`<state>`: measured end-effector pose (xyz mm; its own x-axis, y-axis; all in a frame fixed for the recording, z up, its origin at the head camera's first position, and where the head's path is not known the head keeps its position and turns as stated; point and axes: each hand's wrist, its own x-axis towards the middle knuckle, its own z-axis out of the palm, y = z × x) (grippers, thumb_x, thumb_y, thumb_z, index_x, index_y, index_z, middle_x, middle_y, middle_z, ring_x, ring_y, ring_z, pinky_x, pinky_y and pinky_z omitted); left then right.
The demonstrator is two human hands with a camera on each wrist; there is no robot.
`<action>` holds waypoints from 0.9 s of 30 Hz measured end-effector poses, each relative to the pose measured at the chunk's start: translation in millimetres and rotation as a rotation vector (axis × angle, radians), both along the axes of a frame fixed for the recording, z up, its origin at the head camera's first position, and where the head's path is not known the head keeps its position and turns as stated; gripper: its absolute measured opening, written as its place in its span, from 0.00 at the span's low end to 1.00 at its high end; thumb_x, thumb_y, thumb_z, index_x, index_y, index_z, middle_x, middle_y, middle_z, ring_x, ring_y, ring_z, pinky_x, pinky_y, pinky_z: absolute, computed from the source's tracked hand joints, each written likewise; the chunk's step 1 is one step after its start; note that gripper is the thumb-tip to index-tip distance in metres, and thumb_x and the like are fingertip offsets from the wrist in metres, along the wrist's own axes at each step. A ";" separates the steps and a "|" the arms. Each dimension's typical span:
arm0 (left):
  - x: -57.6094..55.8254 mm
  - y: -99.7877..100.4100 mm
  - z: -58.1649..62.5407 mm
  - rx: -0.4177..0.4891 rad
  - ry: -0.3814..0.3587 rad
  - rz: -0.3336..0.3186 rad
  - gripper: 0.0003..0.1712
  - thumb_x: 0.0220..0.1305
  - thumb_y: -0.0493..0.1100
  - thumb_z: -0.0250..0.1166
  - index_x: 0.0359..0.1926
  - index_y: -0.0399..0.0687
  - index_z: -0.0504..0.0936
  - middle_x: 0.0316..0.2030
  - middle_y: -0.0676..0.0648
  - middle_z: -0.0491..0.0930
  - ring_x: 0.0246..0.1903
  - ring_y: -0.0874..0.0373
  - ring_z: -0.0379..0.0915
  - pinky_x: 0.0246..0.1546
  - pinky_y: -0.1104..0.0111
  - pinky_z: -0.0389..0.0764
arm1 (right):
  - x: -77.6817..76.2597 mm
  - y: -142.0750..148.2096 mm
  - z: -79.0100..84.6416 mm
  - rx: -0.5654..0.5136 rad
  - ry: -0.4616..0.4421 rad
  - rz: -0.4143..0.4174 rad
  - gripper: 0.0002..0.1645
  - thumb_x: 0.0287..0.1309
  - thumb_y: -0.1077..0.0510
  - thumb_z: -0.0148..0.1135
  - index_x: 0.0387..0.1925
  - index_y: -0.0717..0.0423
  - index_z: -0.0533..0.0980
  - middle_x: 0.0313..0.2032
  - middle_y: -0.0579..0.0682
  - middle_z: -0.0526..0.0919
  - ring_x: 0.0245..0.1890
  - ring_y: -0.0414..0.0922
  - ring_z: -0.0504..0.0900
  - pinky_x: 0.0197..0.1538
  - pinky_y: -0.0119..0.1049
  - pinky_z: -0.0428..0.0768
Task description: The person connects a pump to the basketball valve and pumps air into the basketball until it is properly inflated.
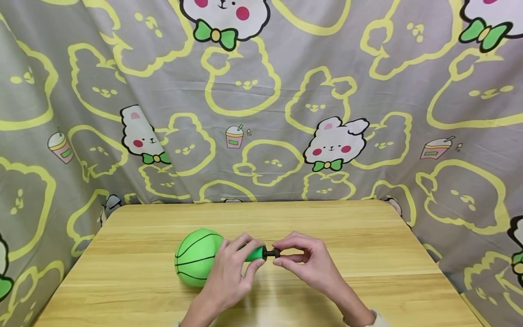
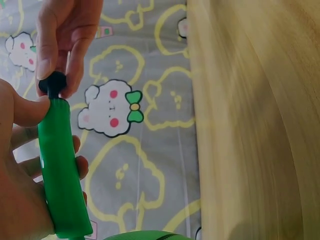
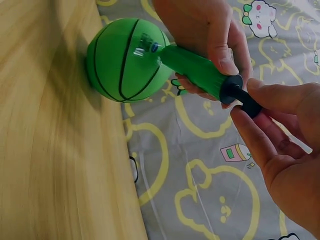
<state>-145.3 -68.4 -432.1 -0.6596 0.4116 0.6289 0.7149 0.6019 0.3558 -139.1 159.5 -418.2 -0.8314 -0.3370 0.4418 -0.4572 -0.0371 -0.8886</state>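
Note:
A green ball with black lines (image 1: 196, 259), marked like a basketball, rests on the wooden table, left of both hands. My left hand (image 1: 233, 268) grips the green barrel of a small hand pump (image 2: 62, 170), fingers wrapped round it. At the other end, my right hand (image 1: 308, 259) pinches the pump's black handle (image 3: 251, 106) between thumb and fingers. A short stretch of black rod shows between handle and barrel. In the right wrist view the pump's far end meets the ball at a small blue spot (image 3: 155, 47).
The light wooden table (image 1: 388, 272) spreads under the hands. A grey curtain (image 1: 261, 100) with yellow outlines and white cartoon animals hangs behind the table and along both sides.

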 end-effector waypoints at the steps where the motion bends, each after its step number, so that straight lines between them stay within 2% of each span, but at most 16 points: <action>1: 0.0 -0.3 0.0 0.001 -0.006 0.000 0.12 0.67 0.48 0.68 0.50 0.57 0.84 0.43 0.60 0.78 0.40 0.68 0.76 0.44 0.65 0.69 | 0.0 -0.4 -0.2 0.006 -0.005 -0.002 0.16 0.57 0.68 0.74 0.48 0.58 0.85 0.44 0.59 0.84 0.49 0.52 0.86 0.46 0.46 0.85; 9: -2.9 -3.9 -0.1 -0.005 -0.020 -0.022 0.12 0.69 0.50 0.68 0.51 0.56 0.84 0.43 0.61 0.77 0.41 0.67 0.75 0.46 0.64 0.71 | -0.8 1.7 1.7 0.058 0.025 0.011 0.15 0.59 0.68 0.73 0.48 0.57 0.83 0.46 0.55 0.83 0.49 0.50 0.85 0.45 0.45 0.85; 18: -7.8 -12.7 2.4 0.000 -0.052 -0.034 0.12 0.70 0.51 0.67 0.52 0.58 0.83 0.44 0.61 0.77 0.42 0.68 0.76 0.47 0.63 0.73 | 2.6 10.5 12.4 0.075 -0.025 -0.023 0.16 0.57 0.67 0.74 0.47 0.55 0.83 0.47 0.55 0.83 0.48 0.51 0.85 0.46 0.45 0.85; 22: -10.1 -17.1 2.6 0.002 -0.044 -0.026 0.13 0.70 0.50 0.68 0.52 0.56 0.84 0.44 0.61 0.78 0.42 0.66 0.76 0.47 0.61 0.73 | 2.4 16.2 16.6 0.078 -0.008 -0.029 0.16 0.57 0.68 0.74 0.47 0.55 0.83 0.47 0.55 0.83 0.48 0.51 0.85 0.46 0.46 0.85; 27: -11.8 -23.0 3.7 0.009 -0.049 0.001 0.14 0.68 0.50 0.69 0.52 0.55 0.84 0.44 0.60 0.79 0.43 0.66 0.76 0.48 0.61 0.74 | 1.1 24.6 20.3 0.067 0.058 -0.020 0.17 0.58 0.72 0.71 0.48 0.60 0.82 0.47 0.61 0.82 0.47 0.50 0.84 0.45 0.47 0.85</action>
